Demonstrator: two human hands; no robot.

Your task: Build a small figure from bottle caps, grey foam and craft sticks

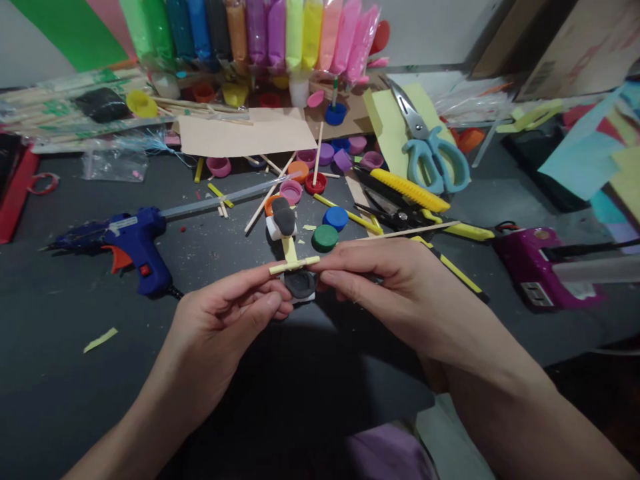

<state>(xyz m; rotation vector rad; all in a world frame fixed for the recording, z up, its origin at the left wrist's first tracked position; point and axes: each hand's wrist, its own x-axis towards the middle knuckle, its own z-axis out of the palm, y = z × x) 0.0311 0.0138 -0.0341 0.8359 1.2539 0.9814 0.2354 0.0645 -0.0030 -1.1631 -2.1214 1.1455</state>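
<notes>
Craft piece (289, 251): in your head view, between your hands, a pale yellow crosspiece (295, 265) over a dark round base (301, 284).
Left hand (223, 310): you grasp the piece's left side, fingers curled.
Right hand (387, 280): your finger and thumb pinch its right side.
Green cap (325, 238): just beyond your right fingertips.
Glue gun (143, 240): on the table (100, 393), to your left.

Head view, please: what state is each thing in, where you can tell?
Yellow strip: crosswise between the hands
Left hand: fingers curled, index fingertip at the strip
Right hand: thumb and index finger close together
Scissors: lying flat, closed or nearly
Glue gun: on its side, glue stick in back
Green cap: top up
Red cap: open side up
</notes>
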